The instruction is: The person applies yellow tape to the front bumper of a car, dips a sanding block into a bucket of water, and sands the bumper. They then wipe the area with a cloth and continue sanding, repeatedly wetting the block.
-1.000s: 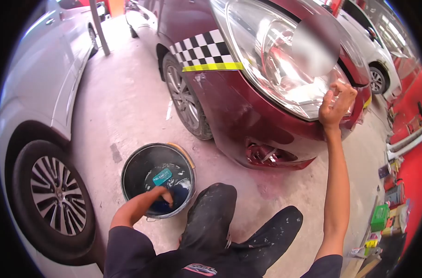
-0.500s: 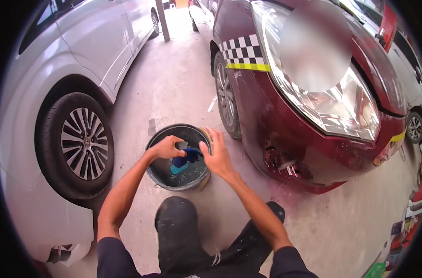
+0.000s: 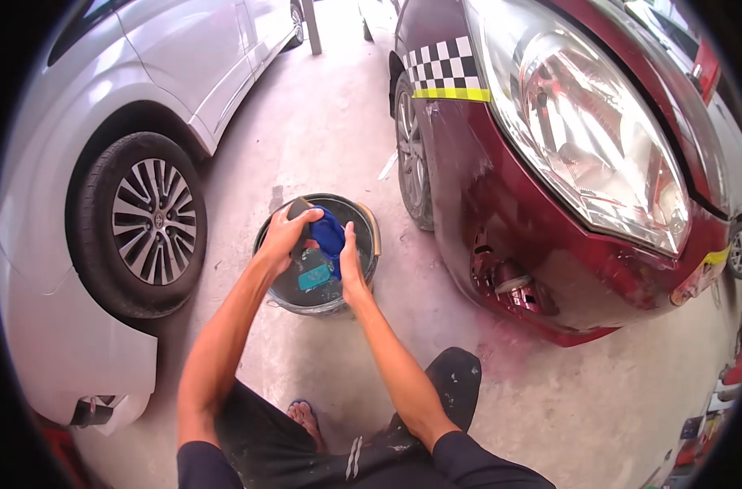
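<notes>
Both arms reach forward and draw together above the black bucket [image 3: 357, 213], where the left hand [image 3: 283, 234], thumb forward, and the right hand [image 3: 352, 262], fingers pointing away from the body, grasp a blue cloth [image 3: 328, 235] between them.

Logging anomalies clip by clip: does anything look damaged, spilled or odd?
Yes: the maroon car looks scuffed below its checkered strip, breaking the glossy finish; a pinkish patch, possibly spilled, discolours the floor by its bumper.

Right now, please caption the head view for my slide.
Blue cloth between left hand and right hand, above a bucket beside a maroon car.
</notes>
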A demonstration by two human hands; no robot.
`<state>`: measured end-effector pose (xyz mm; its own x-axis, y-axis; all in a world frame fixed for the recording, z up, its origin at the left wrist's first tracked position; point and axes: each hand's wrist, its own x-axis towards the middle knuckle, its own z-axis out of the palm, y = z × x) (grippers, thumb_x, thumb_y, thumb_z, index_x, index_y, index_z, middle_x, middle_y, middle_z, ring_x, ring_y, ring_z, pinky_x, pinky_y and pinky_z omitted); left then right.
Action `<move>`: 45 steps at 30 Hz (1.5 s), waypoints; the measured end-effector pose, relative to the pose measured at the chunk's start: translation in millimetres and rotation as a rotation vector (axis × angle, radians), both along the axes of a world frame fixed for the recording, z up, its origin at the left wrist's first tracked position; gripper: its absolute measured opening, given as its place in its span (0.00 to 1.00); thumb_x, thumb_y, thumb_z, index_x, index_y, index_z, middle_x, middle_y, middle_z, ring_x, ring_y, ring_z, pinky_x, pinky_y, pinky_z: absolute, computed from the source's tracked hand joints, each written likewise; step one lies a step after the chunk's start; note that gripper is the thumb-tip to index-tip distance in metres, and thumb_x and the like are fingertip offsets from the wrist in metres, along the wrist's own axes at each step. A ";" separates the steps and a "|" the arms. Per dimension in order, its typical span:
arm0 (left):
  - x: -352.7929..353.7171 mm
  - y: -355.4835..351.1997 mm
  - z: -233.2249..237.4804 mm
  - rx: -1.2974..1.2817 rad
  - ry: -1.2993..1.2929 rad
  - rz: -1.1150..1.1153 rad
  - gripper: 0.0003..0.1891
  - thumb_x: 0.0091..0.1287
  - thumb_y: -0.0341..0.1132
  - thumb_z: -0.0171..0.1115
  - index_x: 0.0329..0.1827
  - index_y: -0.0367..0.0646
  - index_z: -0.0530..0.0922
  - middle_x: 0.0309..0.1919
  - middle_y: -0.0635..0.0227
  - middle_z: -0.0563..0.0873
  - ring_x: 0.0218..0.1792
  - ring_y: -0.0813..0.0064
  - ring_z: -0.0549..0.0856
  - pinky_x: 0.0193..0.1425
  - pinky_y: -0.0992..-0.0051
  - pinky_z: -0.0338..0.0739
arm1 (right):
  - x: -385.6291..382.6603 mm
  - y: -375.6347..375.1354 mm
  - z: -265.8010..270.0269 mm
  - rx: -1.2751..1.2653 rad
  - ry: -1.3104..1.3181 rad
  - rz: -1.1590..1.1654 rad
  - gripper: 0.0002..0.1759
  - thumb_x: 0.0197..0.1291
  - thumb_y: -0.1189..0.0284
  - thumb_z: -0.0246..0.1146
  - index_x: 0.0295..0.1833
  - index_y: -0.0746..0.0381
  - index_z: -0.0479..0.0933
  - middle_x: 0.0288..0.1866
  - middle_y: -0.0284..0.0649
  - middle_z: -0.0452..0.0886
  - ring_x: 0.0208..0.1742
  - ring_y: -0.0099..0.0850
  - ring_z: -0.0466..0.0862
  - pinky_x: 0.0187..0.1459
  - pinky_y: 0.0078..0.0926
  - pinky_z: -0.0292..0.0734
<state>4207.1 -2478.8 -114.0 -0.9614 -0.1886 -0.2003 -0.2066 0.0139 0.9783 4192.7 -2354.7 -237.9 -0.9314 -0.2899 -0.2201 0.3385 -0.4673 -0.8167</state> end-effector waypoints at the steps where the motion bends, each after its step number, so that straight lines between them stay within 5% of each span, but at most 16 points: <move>1: 4.9 2.1 -4.8 0.185 0.032 0.028 0.16 0.73 0.42 0.75 0.54 0.41 0.84 0.43 0.64 0.91 0.41 0.74 0.90 0.37 0.69 0.90 | -1.5 3.2 6.1 -0.101 -0.136 0.068 0.53 0.75 0.25 0.44 0.82 0.59 0.71 0.79 0.48 0.76 0.80 0.46 0.74 0.83 0.53 0.59; 3: 13.2 4.2 -19.9 0.435 0.071 0.094 0.17 0.78 0.45 0.71 0.54 0.40 0.81 0.41 0.62 0.92 0.40 0.73 0.92 0.36 0.70 0.91 | -8.2 6.3 17.3 -0.269 -0.331 0.185 0.57 0.67 0.18 0.46 0.76 0.58 0.76 0.71 0.47 0.82 0.73 0.52 0.80 0.80 0.68 0.63; 4: 15.5 -2.7 -22.3 0.292 0.007 0.027 0.17 0.79 0.46 0.70 0.54 0.41 0.81 0.40 0.62 0.92 0.39 0.72 0.92 0.36 0.71 0.91 | -12.6 5.8 22.4 -0.352 -0.380 0.244 0.58 0.64 0.17 0.47 0.74 0.58 0.78 0.69 0.47 0.83 0.70 0.53 0.82 0.78 0.72 0.65; 7: 15.8 -30.1 -27.9 -0.125 -0.104 -0.133 0.17 0.80 0.47 0.68 0.50 0.38 0.86 0.31 0.57 0.93 0.31 0.67 0.93 0.37 0.68 0.89 | -13.6 3.0 19.0 -0.548 -0.416 0.238 0.30 0.73 0.46 0.57 0.65 0.59 0.81 0.62 0.45 0.87 0.63 0.47 0.88 0.67 0.65 0.81; 10: 11.2 -44.5 -22.1 -0.886 0.417 -0.045 0.17 0.77 0.43 0.69 0.45 0.35 0.89 0.31 0.54 0.93 0.30 0.64 0.93 0.38 0.65 0.86 | -17.7 -6.9 18.3 -0.565 -0.423 0.053 0.18 0.73 0.65 0.63 0.64 0.59 0.80 0.61 0.44 0.87 0.61 0.42 0.88 0.62 0.60 0.86; 12: 9.7 -45.2 -1.7 -0.618 0.416 0.055 0.16 0.76 0.42 0.69 0.44 0.34 0.90 0.32 0.51 0.93 0.30 0.61 0.93 0.39 0.64 0.83 | -18.2 2.2 29.2 -0.492 -0.397 -0.100 0.18 0.72 0.67 0.65 0.64 0.58 0.79 0.60 0.43 0.87 0.59 0.41 0.88 0.61 0.58 0.87; 14: 2.0 -64.0 5.0 -0.626 0.418 -0.033 0.15 0.76 0.41 0.69 0.44 0.34 0.90 0.32 0.52 0.93 0.31 0.61 0.93 0.39 0.63 0.83 | -19.3 23.1 67.5 -0.321 -0.179 -0.248 0.16 0.72 0.67 0.71 0.61 0.55 0.80 0.55 0.38 0.86 0.56 0.36 0.88 0.55 0.43 0.87; 15: -4.3 -70.3 2.9 -0.643 0.439 -0.039 0.15 0.76 0.41 0.69 0.43 0.34 0.90 0.32 0.52 0.93 0.32 0.61 0.93 0.39 0.63 0.83 | -28.2 33.7 82.8 -0.103 0.064 -0.358 0.16 0.71 0.65 0.75 0.58 0.55 0.82 0.52 0.36 0.88 0.52 0.32 0.89 0.56 0.39 0.86; 17: -14.7 -80.7 -12.9 -0.662 0.570 -0.055 0.13 0.76 0.38 0.69 0.44 0.35 0.90 0.32 0.50 0.93 0.32 0.57 0.93 0.40 0.62 0.84 | -32.2 69.3 149.0 0.797 0.916 -0.660 0.26 0.62 0.59 0.82 0.59 0.59 0.82 0.50 0.39 0.91 0.50 0.32 0.90 0.56 0.36 0.85; 20: -32.2 -80.8 -36.8 -0.713 0.608 -0.095 0.11 0.75 0.37 0.69 0.47 0.37 0.90 0.35 0.48 0.92 0.31 0.52 0.92 0.40 0.59 0.84 | -27.6 112.8 211.9 1.788 1.177 -0.853 0.34 0.55 0.68 0.78 0.69 0.47 0.80 0.59 0.38 0.84 0.57 0.45 0.84 0.48 0.49 0.84; 24: -37.1 -73.8 -43.3 -0.768 0.614 -0.211 0.11 0.74 0.38 0.69 0.51 0.40 0.89 0.44 0.52 0.93 0.44 0.49 0.92 0.49 0.55 0.86 | -31.1 155.0 196.1 2.508 1.134 -0.677 0.38 0.56 0.70 0.77 0.74 0.40 0.79 0.85 0.37 0.71 0.87 0.52 0.64 0.71 0.58 0.74; 28: -41.5 -70.4 -52.1 -0.700 0.644 -0.280 0.11 0.75 0.38 0.67 0.50 0.41 0.88 0.46 0.54 0.93 0.48 0.49 0.92 0.53 0.55 0.86 | -58.8 160.7 162.2 2.404 1.301 -0.514 0.31 0.56 0.67 0.78 0.68 0.44 0.84 0.87 0.37 0.69 0.91 0.53 0.58 0.77 0.64 0.66; 32: -38.9 -79.4 -61.3 -0.787 0.620 -0.330 0.12 0.74 0.37 0.68 0.56 0.45 0.87 0.45 0.54 0.94 0.48 0.48 0.92 0.53 0.54 0.86 | -142.9 148.3 174.6 2.394 1.517 -0.337 0.23 0.54 0.69 0.77 0.58 0.53 0.87 0.85 0.40 0.73 0.89 0.49 0.64 0.82 0.57 0.63; 36: -35.4 -85.6 -59.8 -0.803 0.686 -0.297 0.12 0.75 0.37 0.67 0.55 0.43 0.87 0.41 0.54 0.93 0.45 0.48 0.92 0.49 0.52 0.86 | -199.9 147.7 171.4 2.354 1.642 0.165 0.19 0.56 0.74 0.72 0.55 0.60 0.86 0.80 0.44 0.78 0.86 0.46 0.70 0.83 0.50 0.64; 42: -31.1 -86.8 -50.4 -0.817 0.565 -0.379 0.09 0.75 0.36 0.66 0.48 0.41 0.87 0.37 0.51 0.92 0.42 0.46 0.92 0.46 0.50 0.86 | -105.7 202.3 94.7 2.332 1.669 0.459 0.17 0.58 0.73 0.67 0.54 0.59 0.84 0.79 0.48 0.78 0.86 0.45 0.71 0.83 0.47 0.64; 45: -22.9 -89.7 -48.5 -0.861 0.490 -0.414 0.09 0.74 0.37 0.67 0.49 0.42 0.88 0.38 0.51 0.92 0.43 0.46 0.92 0.48 0.51 0.86 | -94.3 186.4 113.6 2.307 1.616 0.372 0.17 0.54 0.73 0.70 0.51 0.58 0.84 0.82 0.50 0.74 0.89 0.48 0.66 0.82 0.52 0.63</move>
